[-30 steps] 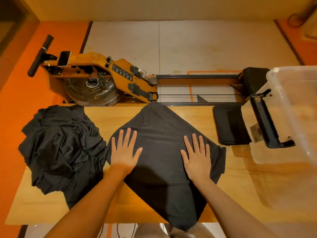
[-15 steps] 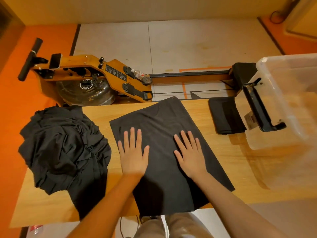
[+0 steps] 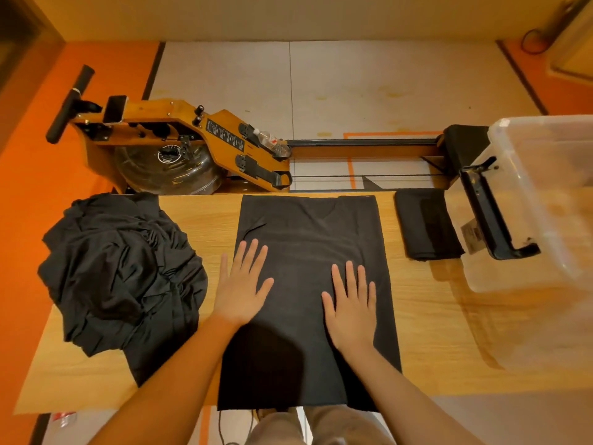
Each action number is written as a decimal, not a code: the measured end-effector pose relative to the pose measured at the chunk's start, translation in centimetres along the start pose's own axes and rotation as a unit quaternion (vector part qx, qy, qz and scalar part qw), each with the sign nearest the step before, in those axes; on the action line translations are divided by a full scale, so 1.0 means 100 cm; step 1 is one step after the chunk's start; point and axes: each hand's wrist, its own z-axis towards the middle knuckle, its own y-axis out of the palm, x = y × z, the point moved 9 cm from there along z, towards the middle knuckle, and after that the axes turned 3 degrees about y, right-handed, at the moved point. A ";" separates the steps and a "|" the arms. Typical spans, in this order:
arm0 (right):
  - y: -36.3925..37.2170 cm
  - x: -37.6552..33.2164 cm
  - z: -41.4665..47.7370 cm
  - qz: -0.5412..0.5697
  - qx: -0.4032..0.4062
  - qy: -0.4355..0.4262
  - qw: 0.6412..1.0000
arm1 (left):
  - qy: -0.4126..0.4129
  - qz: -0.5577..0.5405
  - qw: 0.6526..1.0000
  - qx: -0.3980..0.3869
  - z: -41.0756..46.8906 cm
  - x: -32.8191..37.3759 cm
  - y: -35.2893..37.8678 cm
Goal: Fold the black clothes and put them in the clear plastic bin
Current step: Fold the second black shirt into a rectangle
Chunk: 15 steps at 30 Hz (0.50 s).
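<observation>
A black garment (image 3: 308, 239) lies flat as a long rectangle in the middle of the wooden table (image 3: 442, 332), its near end hanging over the front edge. My left hand (image 3: 242, 289) presses flat on its left side, fingers spread, the little finger over the edge onto the wood. My right hand (image 3: 351, 301) presses flat on its right half. A heap of crumpled black clothes (image 3: 118, 271) sits at the table's left end. A small folded black garment (image 3: 426, 224) lies to the right, beside the clear plastic bin (image 3: 545, 203) with a black handle.
Behind the table stands an orange rowing machine (image 3: 179, 142) with a water tank and a long rail. A plastic bottle (image 3: 271, 141) rests on it. The floor is orange and pale mats. My legs show below the table's front edge.
The garment has turned from a diagonal lie to square with the table edge. Both hands stayed flat on it and slid toward me with it.
</observation>
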 end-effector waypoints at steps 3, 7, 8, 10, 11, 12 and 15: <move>-0.010 -0.007 0.010 0.024 0.000 -0.019 1.000 | -0.001 -0.010 1.000 0.011 0.007 0.003 -0.013; -0.034 -0.005 0.051 0.000 0.030 -0.052 0.998 | 0.009 -0.009 0.999 0.034 0.029 0.016 -0.023; -0.037 -0.001 0.062 -0.008 0.029 -0.050 0.998 | -0.004 -0.021 0.999 0.041 0.036 0.015 -0.026; -0.037 0.008 0.083 -0.024 0.005 -0.040 0.999 | -0.042 -0.044 0.997 0.049 0.044 0.006 -0.028; -0.035 0.013 0.090 -0.029 -0.009 -0.033 0.999 | -0.061 -0.050 0.996 0.049 0.045 0.001 -0.026; -0.033 0.018 0.096 -0.033 -0.021 -0.026 0.999 | -0.076 -0.048 0.995 0.043 0.045 -0.004 -0.023; -0.023 0.029 0.103 -0.046 -0.055 -0.014 0.997 | -0.096 -0.028 0.995 0.031 0.041 -0.012 -0.015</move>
